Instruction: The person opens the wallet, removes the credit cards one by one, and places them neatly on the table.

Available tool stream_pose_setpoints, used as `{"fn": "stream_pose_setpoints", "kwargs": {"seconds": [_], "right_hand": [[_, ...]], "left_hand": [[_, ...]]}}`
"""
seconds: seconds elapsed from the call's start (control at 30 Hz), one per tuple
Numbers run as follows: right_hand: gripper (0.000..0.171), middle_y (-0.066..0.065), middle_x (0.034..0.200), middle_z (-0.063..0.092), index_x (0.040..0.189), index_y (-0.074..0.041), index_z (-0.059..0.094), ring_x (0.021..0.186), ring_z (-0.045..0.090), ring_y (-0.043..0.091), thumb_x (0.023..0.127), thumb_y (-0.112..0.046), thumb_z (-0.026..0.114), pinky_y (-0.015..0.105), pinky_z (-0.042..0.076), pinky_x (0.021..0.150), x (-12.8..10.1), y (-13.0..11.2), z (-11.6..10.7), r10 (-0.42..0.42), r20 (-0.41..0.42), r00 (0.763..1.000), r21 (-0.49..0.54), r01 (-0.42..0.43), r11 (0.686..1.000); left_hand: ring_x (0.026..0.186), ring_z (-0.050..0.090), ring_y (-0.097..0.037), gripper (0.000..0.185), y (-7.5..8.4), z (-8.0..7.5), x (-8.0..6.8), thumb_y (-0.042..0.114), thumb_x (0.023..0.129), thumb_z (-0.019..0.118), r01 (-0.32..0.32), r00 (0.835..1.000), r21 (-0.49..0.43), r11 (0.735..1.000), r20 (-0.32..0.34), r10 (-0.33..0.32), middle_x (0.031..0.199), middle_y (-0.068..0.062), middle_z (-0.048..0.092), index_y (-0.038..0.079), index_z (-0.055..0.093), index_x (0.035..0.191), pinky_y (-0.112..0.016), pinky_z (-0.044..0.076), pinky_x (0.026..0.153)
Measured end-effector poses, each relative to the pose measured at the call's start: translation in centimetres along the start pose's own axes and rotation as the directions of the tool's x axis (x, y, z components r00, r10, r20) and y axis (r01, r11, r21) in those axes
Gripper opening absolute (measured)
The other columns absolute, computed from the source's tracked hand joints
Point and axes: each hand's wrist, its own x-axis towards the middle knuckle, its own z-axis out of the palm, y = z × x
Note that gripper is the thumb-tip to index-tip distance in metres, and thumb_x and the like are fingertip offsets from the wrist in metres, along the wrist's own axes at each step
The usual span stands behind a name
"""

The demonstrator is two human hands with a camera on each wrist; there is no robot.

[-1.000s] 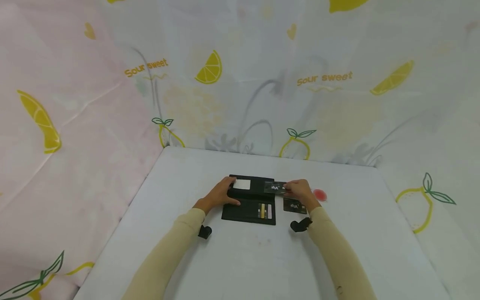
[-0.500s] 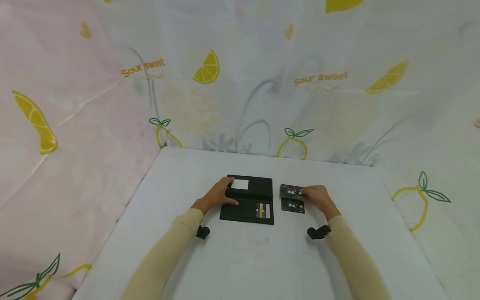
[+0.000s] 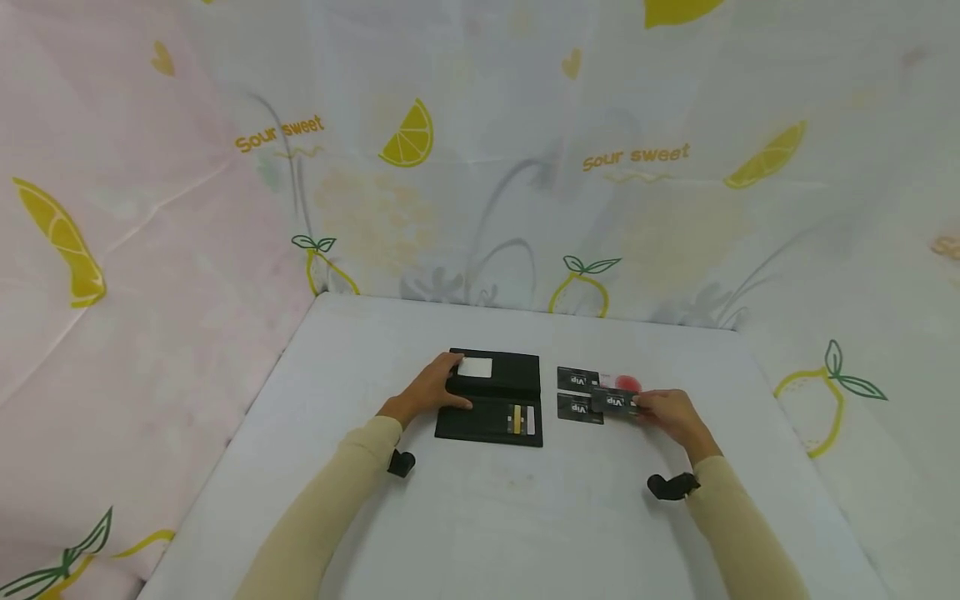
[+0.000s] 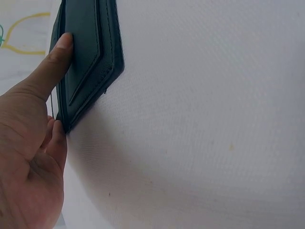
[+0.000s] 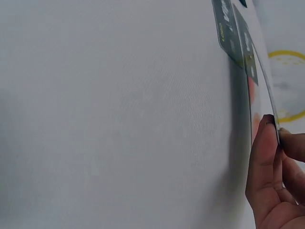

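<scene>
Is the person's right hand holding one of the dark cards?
Yes, in the head view the right hand pinches a dark card by its edge, beside two more cards on the table.

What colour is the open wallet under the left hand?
Black. The wallet shows best in the head view, lying open on the white table with the left hand resting on it.

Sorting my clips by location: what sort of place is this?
Likely a staged recording booth: a plain white table walled by lemon-print cloth sheets, with only an open black leather wallet and dark VIP cards.
</scene>
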Motion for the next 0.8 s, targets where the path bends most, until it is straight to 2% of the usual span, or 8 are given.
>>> {"fn": "stream_pose_setpoints", "kwargs": {"seconds": [0.3, 0.6, 0.8], "right_hand": [[0.045, 0.027, 0.121, 0.045, 0.130, 0.024, 0.043, 0.078, 0.059, 0.009, 0.096, -0.002, 0.058, 0.024, 0.060, 0.073, -0.8, 1.0, -1.3, 0.042, 0.005, 0.999, -0.030, -0.042, 0.999], [0.038, 0.023, 0.104, 0.060, 0.118, 0.023, 0.056, 0.070, 0.063, 0.008, 0.092, -0.004, 0.063, 0.023, 0.060, 0.064, -0.8, 0.9, -1.1, -0.024, -0.084, 0.996, -0.184, 0.008, 0.983], [0.037, 0.025, 0.103, 0.061, 0.116, 0.022, 0.058, 0.066, 0.064, 0.007, 0.091, -0.005, 0.065, 0.022, 0.059, 0.061, -1.1, 0.8, -1.0, -0.033, -0.107, 0.994, -0.224, 0.008, 0.975]], "left_hand": [[0.126, 0.050, -0.030, 0.101, -0.2, 0.0, -0.2, 0.030, 0.071, 0.089, -0.012, 1.000, 0.020, 1.000, 0.018, 0.012, 0.146, -0.017, 0.038, 0.000, 0.032, 0.149, -0.035, 0.044, 0.107], [0.127, 0.049, -0.028, 0.101, -0.5, -0.1, 0.0, 0.031, 0.071, 0.089, -0.024, 1.000, 0.003, 1.000, 0.008, 0.024, 0.146, -0.016, 0.039, 0.000, 0.032, 0.149, -0.034, 0.044, 0.107], [0.127, 0.049, -0.028, 0.101, -0.6, 0.0, 0.2, 0.033, 0.071, 0.088, -0.043, 0.999, 0.021, 0.999, 0.008, 0.042, 0.145, -0.016, 0.040, 0.000, 0.032, 0.149, -0.034, 0.044, 0.107]]}}
